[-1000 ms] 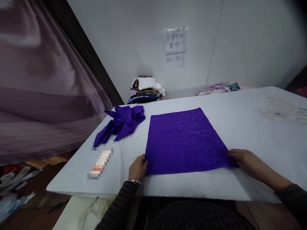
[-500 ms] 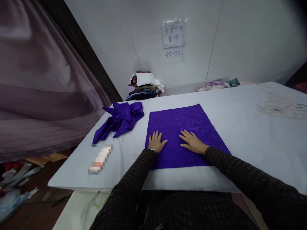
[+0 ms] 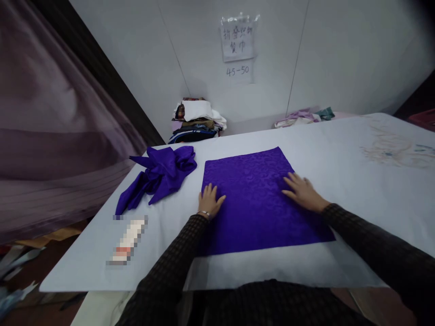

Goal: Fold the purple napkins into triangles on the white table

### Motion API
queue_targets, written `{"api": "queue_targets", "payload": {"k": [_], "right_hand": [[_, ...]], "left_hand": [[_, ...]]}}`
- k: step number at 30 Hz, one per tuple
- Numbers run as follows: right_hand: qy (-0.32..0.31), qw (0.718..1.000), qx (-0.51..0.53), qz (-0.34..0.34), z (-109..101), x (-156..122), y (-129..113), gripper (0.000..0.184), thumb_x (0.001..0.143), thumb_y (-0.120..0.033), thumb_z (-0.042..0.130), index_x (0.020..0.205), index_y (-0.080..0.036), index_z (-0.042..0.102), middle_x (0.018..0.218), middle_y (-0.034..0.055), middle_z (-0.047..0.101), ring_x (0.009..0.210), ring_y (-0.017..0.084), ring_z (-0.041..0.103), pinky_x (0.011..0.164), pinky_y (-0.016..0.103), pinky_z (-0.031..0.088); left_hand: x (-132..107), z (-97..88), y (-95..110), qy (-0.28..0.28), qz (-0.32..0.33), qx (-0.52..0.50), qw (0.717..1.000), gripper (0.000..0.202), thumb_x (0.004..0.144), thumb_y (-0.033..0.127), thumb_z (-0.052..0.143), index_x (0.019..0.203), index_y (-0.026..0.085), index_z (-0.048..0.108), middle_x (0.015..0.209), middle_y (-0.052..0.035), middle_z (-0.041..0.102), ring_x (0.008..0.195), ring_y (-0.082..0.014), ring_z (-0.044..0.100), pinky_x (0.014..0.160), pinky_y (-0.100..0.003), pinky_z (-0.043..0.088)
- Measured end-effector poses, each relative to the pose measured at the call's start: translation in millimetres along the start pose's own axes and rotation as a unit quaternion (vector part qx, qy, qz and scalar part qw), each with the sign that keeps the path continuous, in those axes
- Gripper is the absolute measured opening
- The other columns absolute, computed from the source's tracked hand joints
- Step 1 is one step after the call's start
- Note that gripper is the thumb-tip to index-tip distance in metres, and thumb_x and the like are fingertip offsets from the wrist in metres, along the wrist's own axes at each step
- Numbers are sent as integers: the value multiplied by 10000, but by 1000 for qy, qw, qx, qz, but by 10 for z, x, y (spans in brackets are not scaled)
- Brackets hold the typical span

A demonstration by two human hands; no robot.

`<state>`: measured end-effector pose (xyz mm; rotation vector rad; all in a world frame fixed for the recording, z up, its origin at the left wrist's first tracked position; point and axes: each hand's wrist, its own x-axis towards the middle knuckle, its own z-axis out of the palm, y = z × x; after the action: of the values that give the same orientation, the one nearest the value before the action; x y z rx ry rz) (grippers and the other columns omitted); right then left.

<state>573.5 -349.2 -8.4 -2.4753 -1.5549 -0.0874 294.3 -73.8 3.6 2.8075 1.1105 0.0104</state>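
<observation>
A purple patterned cloth napkin (image 3: 251, 203) lies spread flat on the white-covered table (image 3: 170, 253) in front of me. My left hand (image 3: 210, 200) rests on its left edge, fingers spread and palm down. Over by the right edge, my right hand (image 3: 304, 192) is laid on the fabric with its fingers stretched out. Neither hand grips anything. The napkin's near left corner is partly hidden by my left sleeve. A crumpled heap of the same purple cloth (image 3: 166, 170) sits to the left, apart from my hands.
At the back stands a stack of folded clothes (image 3: 197, 120); more loose cloth (image 3: 302, 117) lies farther right. A blurred-out item (image 3: 129, 240) is on the table's near left. Papers with writing (image 3: 238, 43) hang on the wall. A mauve curtain (image 3: 61, 127) hangs at left.
My right hand has slid right, from the middle of the napkin to its right edge. My left hand has stayed near the left edge. The view has shifted slightly.
</observation>
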Motion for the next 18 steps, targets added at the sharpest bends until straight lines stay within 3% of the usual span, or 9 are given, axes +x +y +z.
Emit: {"api": "queue_targets", "payload": {"k": [4, 7, 10, 15, 18], "right_hand": [[-30, 990, 61, -125, 144, 521, -877, 666, 904, -600, 299, 1422, -185, 355, 1504, 144, 269, 1395, 296, 187, 1096, 537, 190], [-57, 984, 66, -157, 318, 782, -1077, 696, 896, -619, 296, 1421, -167, 360, 1505, 144, 267, 1399, 289, 175, 1104, 533, 161], [-70, 990, 43, -117, 435, 877, -765, 702, 893, -634, 266, 1412, -177, 381, 1502, 130, 278, 1396, 285, 187, 1107, 532, 147], [-56, 998, -13, 33, 408, 770, 246, 707, 895, -635, 200, 1434, -200, 340, 1511, 108, 267, 1394, 286, 195, 1099, 535, 170], [-53, 994, -39, 91, 327, 695, 662, 695, 900, -615, 191, 1426, -188, 345, 1502, 123, 287, 1379, 304, 231, 1078, 567, 193]], "left_hand": [[344, 139, 481, -9, 90, -2, 996, 652, 893, 574, 327, 1415, 184, 351, 1533, -102, 216, 1411, -279, 163, 1125, -526, 141], [503, 240, 595, -20, 87, 4, 996, 694, 886, 619, 265, 1432, 194, 321, 1534, -81, 217, 1416, -265, 147, 1129, -523, 134], [566, 259, 441, -22, 73, 10, 997, 716, 876, 650, 231, 1443, 218, 298, 1535, -51, 219, 1419, -250, 139, 1137, -508, 121], [620, 151, -179, -20, -29, 30, 999, 713, 884, 627, 242, 1444, 189, 294, 1536, -66, 210, 1416, -263, 148, 1123, -522, 160], [676, 84, -463, -17, -94, 43, 994, 701, 894, 597, 244, 1446, 167, 285, 1535, -87, 207, 1414, -274, 155, 1111, -546, 173]]}}
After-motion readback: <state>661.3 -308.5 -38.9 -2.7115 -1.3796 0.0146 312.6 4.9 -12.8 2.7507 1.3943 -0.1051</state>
